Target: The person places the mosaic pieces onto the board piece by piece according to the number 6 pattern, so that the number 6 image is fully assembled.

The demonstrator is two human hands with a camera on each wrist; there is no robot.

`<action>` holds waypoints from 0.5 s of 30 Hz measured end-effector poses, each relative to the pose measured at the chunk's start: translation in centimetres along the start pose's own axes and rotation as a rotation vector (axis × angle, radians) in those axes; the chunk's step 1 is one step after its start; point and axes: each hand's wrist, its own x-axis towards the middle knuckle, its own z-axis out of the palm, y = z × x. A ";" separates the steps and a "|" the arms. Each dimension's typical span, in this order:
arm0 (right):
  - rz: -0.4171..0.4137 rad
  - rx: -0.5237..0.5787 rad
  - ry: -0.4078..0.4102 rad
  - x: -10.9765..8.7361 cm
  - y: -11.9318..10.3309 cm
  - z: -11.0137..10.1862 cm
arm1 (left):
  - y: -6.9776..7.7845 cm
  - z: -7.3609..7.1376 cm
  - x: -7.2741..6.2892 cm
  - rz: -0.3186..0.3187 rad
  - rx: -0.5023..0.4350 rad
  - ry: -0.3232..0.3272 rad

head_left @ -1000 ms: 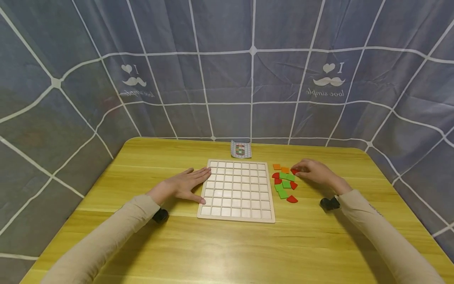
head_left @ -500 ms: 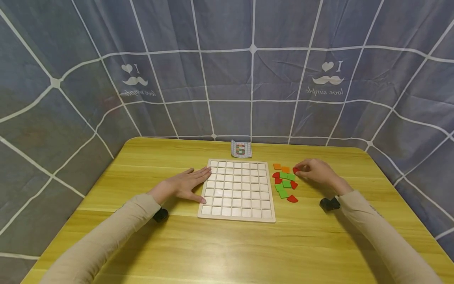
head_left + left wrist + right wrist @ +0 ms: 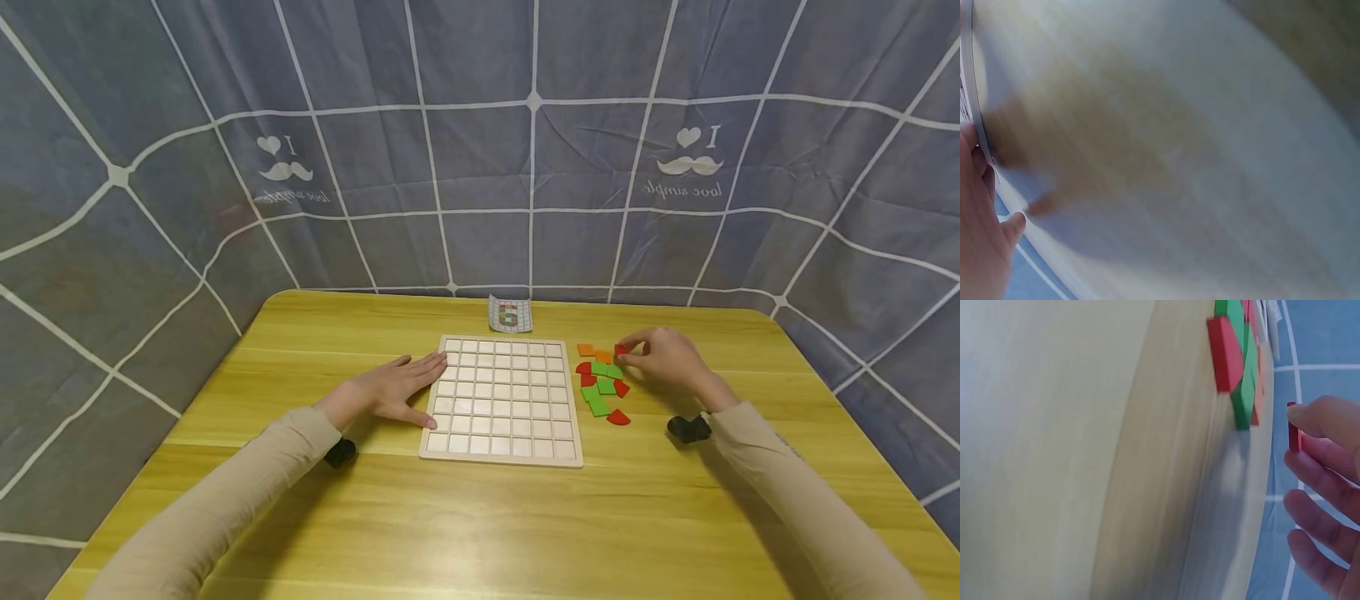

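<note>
Pale glare and soft shadows on the tabletop (image 3: 457,525); wide-angle curvature; left wrist view blurry.

On my desk (image 3: 480,533) I count one gridded board (image 3: 493,400), one printed card (image 3: 510,315) near the far edge, and, between board and right edge, two orange squares (image 3: 586,350), five green squares (image 3: 606,387) and five red pieces (image 3: 618,417), including one in my right hand (image 3: 669,360).

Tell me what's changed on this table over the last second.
The right hand has raised a red piece, pinched by thumb and finger, off the table. The left hand stays at the grid board's left edge; the board and other pieces look unmoved.
</note>
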 end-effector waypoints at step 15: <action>0.002 0.026 0.010 0.5 -3.3 0.7 | -0.1 -0.1 0.0 0.000 -0.014 -0.008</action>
